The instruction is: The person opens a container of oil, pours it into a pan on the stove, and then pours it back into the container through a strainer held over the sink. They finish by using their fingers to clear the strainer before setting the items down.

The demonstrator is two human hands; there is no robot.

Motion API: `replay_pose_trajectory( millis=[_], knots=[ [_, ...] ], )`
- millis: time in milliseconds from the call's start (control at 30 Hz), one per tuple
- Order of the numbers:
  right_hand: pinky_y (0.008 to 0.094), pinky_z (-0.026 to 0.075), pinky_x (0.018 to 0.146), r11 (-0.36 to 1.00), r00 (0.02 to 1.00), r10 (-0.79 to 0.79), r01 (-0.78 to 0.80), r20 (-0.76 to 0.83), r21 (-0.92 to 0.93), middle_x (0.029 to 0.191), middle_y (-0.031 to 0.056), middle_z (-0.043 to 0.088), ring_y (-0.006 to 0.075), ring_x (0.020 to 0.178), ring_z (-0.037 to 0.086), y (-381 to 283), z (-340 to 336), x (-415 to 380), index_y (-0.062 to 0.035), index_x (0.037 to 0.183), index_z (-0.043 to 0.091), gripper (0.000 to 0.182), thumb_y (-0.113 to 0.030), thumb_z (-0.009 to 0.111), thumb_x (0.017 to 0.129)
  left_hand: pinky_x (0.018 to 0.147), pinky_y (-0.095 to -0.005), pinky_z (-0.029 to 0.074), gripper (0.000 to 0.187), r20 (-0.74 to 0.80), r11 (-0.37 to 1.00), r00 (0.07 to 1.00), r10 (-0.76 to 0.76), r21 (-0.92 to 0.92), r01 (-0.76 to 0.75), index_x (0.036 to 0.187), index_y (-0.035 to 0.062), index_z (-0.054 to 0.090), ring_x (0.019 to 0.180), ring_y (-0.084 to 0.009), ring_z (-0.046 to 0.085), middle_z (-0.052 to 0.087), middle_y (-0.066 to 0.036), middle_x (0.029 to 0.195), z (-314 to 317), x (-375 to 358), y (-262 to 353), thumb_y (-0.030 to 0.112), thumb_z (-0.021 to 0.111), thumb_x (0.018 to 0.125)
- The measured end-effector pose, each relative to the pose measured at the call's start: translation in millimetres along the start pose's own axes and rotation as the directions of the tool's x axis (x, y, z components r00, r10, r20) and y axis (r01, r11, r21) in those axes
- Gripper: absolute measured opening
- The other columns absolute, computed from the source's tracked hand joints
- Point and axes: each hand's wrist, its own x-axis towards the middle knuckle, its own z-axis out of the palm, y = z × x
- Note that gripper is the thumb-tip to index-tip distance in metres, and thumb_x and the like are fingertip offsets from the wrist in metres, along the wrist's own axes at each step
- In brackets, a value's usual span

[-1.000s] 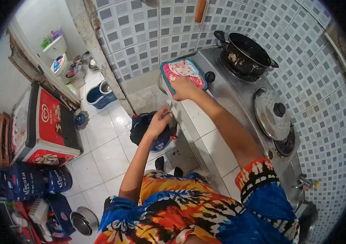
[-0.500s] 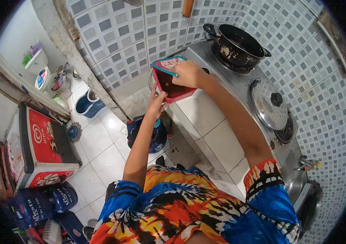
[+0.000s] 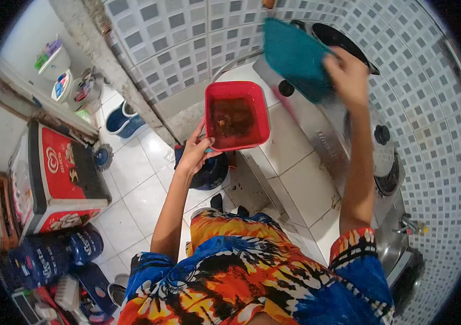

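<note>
My left hand (image 3: 197, 150) grips the near left corner of a square red plastic container (image 3: 264, 116), thumb over its rim. Inside it lies a dark brown content (image 3: 230, 116), with a small lighter lump at the left; whether it is liquid cannot be made out. My right hand (image 3: 348, 78) is closed on the edge of a teal lid (image 3: 298, 57), held tilted to the right of the container and apart from it. The lid is slightly blurred and covers part of the black pot (image 3: 334, 37) on the stove behind.
A steel gas stove (image 3: 325, 138) runs along the tiled wall, with a glass-and-metal pot lid (image 3: 379, 154) on it. The white tiled counter (image 3: 295, 154) lies below. A faucet (image 3: 408, 225) stands by the sink. On the left are a red freezer (image 3: 68, 168) and blue gas cylinders (image 3: 52, 260).
My right hand has lifted the lid off the container and swung it right, turning its plain teal side toward me. The open container has tilted toward my view, showing its inside.
</note>
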Motion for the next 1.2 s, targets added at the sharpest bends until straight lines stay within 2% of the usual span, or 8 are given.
replay_pose_trajectory(
  millis=[67,167,267,333,600,833,1100,1200],
  knots=[
    [0.0226,0.043,0.062,0.954,0.967,0.225,-0.193,-0.12,0.228,0.074,-0.0011,0.058,0.007,0.069,0.052,22,-25,-32,0.0021,0.104,0.065,0.032,-0.022,0.06,0.084,0.08,-0.0404,0.057,0.072,-0.016,1.0,1.0,-0.003,0.028,0.003,0.147,0.0168,0.023,0.101,-0.0231,0.061,0.052,-0.009,0.128,-7,-13,6,0.0,0.051,0.084],
    [0.0261,0.045,0.064,0.698,0.756,0.63,-0.452,-0.177,0.555,0.094,0.0026,0.06,0.0118,0.076,0.055,82,-55,-90,0.0036,0.11,0.061,0.038,-0.023,0.066,0.084,0.079,-0.0322,0.056,0.073,-0.041,0.999,0.999,0.029,0.033,-0.027,0.148,0.0152,0.022,0.096,-0.0166,0.061,0.055,-0.009,0.121,-5,-38,21,-0.002,0.052,0.083],
    [0.0268,0.047,0.069,0.459,0.604,0.786,-0.428,-0.131,0.779,0.09,0.0034,0.06,0.0119,0.08,0.056,89,-81,-146,-0.0029,0.092,0.059,0.017,-0.017,0.065,0.085,0.077,-0.026,0.054,0.074,-0.081,0.997,0.993,0.081,0.009,-0.08,0.148,0.0146,0.023,0.092,-0.0112,0.06,0.059,-0.009,0.114,8,-63,40,-0.003,0.052,0.082],
    [0.0277,0.05,0.075,0.359,0.507,0.851,-0.371,-0.137,0.856,0.097,0.0082,0.062,0.016,0.085,0.059,83,-92,-174,0.0018,0.102,0.057,0.02,-0.013,0.061,0.088,0.077,-0.0246,0.052,0.076,-0.104,0.996,0.99,0.093,0.025,-0.09,0.148,0.0137,0.023,0.091,-0.0107,0.058,0.058,-0.009,0.118,19,-79,54,-0.003,0.054,0.081],
    [0.0322,0.054,0.083,0.316,0.428,0.885,-0.269,-0.181,0.91,0.105,0.0145,0.062,0.0197,0.092,0.061,94,-134,-261,0.0079,0.105,0.054,0.027,-0.012,0.061,0.088,0.068,-0.0176,0.045,0.08,-0.124,0.975,0.976,0.178,0.156,-0.158,0.147,0.0113,0.025,0.081,-0.0059,0.053,0.059,-0.006,0.11,24,-112,65,0.002,0.06,0.076],
    [0.0318,0.057,0.081,0.321,0.461,0.851,-0.078,-0.251,0.944,0.101,0.0182,0.063,0.0208,0.09,0.064,96,-141,-257,0.0128,0.106,0.051,0.031,-0.012,0.059,0.089,0.081,-0.0234,0.043,0.083,-0.154,0.974,0.966,0.208,0.125,-0.19,0.147,0.0084,0.025,0.09,-0.0085,0.052,0.057,-0.006,0.115,43,-129,70,0.003,0.064,0.074],
    [0.0184,0.045,0.035,0.248,0.423,0.882,-0.045,-0.207,0.968,0.101,0.0153,0.063,0.0187,0.083,0.065,81,-132,-250,0.0058,0.11,0.052,0.028,-0.013,0.058,0.091,0.107,-0.0362,0.033,0.091,-0.124,0.965,0.967,0.222,0.17,-0.2,0.145,0.0007,0.023,0.127,-0.0219,0.042,0.039,-0.012,0.141,51,-138,71,0.017,0.073,0.071],
    [0.0186,0.049,0.039,0.288,0.341,0.909,-0.101,-0.239,0.952,0.102,0.016,0.063,0.0188,0.082,0.065,83,-133,-250,0.0064,0.11,0.052,0.028,-0.013,0.058,0.091,0.108,-0.0362,0.032,0.092,-0.136,0.964,0.964,0.23,0.168,-0.206,0.145,0.0003,0.023,0.129,-0.0218,0.04,0.037,-0.012,0.143,59,-140,71,0.017,0.074,0.07]
  ],
)
